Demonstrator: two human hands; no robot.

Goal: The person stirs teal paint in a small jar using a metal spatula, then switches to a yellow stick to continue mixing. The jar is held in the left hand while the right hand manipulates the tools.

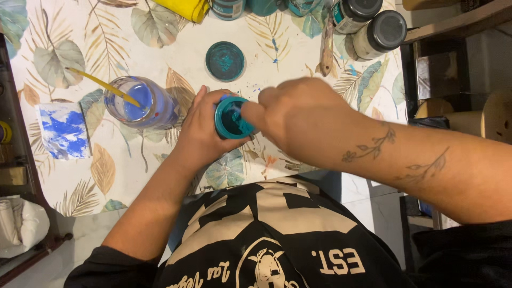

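— Both hands busy?
— Yes — left hand (200, 133) wraps the open teal paint jar (232, 118) above the leaf-print table (176, 58); right hand (298, 114) is curled, fingertips at its mouth, whatever they hold hidden.

Both forearms are bare. The right forearm (405, 160) carries a thin line tattoo of a leafy vine with a small flower. The person wears a black T-shirt (277, 240) with short sleeves and a large cream print and lettering across the front.

Two dark-lidded jars (368, 24); one water glass (140, 101); one loose lid (225, 61).
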